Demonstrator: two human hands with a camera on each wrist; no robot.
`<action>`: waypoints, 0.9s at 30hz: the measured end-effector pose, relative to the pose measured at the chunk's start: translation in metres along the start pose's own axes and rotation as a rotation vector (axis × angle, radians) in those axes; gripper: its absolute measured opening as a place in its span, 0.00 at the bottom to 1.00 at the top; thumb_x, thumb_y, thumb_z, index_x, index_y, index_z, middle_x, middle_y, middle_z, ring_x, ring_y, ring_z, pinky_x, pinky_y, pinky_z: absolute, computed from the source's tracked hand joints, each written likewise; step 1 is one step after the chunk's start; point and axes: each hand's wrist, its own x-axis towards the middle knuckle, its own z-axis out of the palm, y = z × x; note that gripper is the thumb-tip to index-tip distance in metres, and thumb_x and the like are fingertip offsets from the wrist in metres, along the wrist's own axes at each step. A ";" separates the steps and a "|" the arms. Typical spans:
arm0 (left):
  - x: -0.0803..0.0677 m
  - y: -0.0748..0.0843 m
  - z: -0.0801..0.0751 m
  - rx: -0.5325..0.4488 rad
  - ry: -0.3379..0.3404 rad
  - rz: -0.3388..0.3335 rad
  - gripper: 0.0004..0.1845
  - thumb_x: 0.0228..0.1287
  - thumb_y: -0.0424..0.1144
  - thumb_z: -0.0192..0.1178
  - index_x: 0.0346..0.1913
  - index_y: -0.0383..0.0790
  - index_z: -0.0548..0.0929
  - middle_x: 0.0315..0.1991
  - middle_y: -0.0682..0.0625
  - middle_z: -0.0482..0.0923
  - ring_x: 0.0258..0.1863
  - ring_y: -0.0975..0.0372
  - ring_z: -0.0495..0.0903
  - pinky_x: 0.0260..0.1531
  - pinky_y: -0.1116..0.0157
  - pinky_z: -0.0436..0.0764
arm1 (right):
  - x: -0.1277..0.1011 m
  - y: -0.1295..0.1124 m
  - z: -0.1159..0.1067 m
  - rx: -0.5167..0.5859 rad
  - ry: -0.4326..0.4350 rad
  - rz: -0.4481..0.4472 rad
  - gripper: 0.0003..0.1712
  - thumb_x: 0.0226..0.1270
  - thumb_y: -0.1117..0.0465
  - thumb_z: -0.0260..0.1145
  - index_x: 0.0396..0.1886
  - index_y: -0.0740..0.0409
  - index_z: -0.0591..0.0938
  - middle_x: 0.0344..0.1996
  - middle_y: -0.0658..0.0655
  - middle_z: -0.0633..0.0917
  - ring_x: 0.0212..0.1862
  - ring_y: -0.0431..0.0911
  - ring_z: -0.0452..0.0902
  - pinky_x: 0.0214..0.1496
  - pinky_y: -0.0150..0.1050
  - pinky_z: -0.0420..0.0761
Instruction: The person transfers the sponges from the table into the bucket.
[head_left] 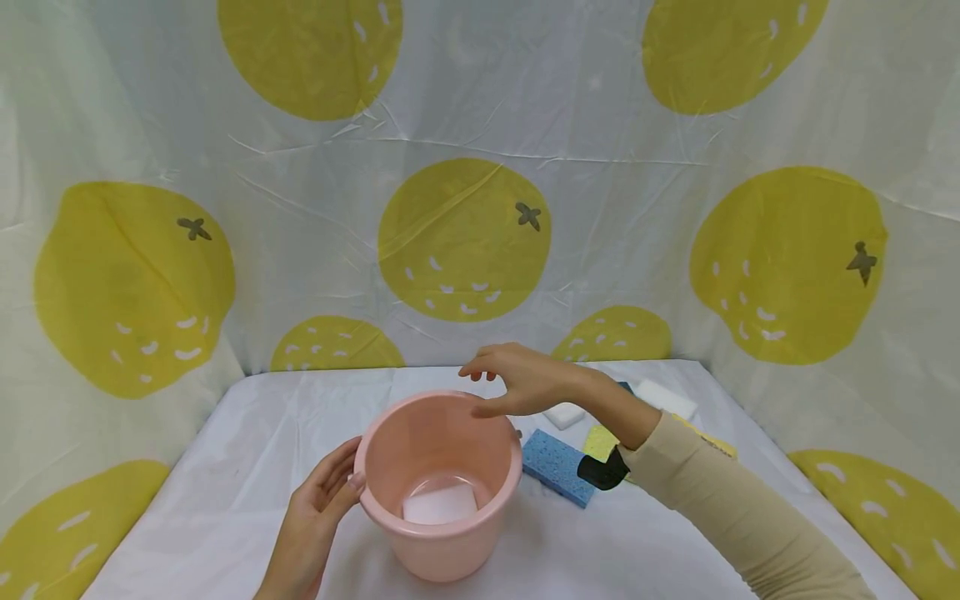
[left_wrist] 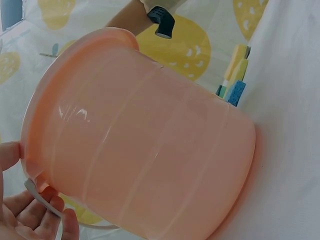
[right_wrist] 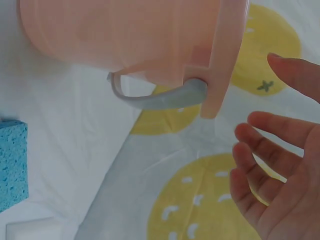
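Observation:
A pink bucket (head_left: 450,550) stands in the middle of the white-covered table, with a white sponge (head_left: 441,505) lying on its bottom. My left hand (head_left: 318,500) holds the bucket's left rim, thumb at the lip and fingers against the outside; the left wrist view shows this hand (left_wrist: 35,215) beside the grey handle end (left_wrist: 40,196). Over the far right part of the rim hovers my right hand (head_left: 525,379), fingers loosely bent and holding nothing. In the right wrist view that hand (right_wrist: 285,165) is apart from the bucket (right_wrist: 125,35) and its grey handle (right_wrist: 155,100).
Right of the bucket lies a blue sponge (head_left: 558,467). Near it are a yellow sponge (head_left: 600,442), a white sponge (head_left: 564,415), another white one (head_left: 666,397) and more yellow (head_left: 705,435), partly behind the right arm. Lemon-printed curtain (head_left: 600,233) surrounds the table (head_left: 225,483).

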 end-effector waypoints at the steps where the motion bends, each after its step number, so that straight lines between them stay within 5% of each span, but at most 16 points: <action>1: 0.000 0.000 0.000 0.000 0.001 0.000 0.26 0.78 0.35 0.59 0.75 0.35 0.69 0.70 0.39 0.71 0.66 0.60 0.75 0.56 0.66 0.79 | -0.002 0.001 -0.001 0.007 0.005 0.010 0.35 0.71 0.45 0.70 0.71 0.57 0.77 0.57 0.52 0.81 0.55 0.48 0.77 0.55 0.47 0.79; 27: 0.000 0.001 0.000 0.022 -0.005 0.009 0.26 0.79 0.35 0.58 0.75 0.35 0.68 0.70 0.39 0.71 0.66 0.61 0.75 0.56 0.66 0.79 | -0.056 0.051 0.005 0.076 0.109 0.140 0.35 0.71 0.42 0.69 0.69 0.58 0.78 0.55 0.53 0.82 0.54 0.51 0.78 0.51 0.50 0.81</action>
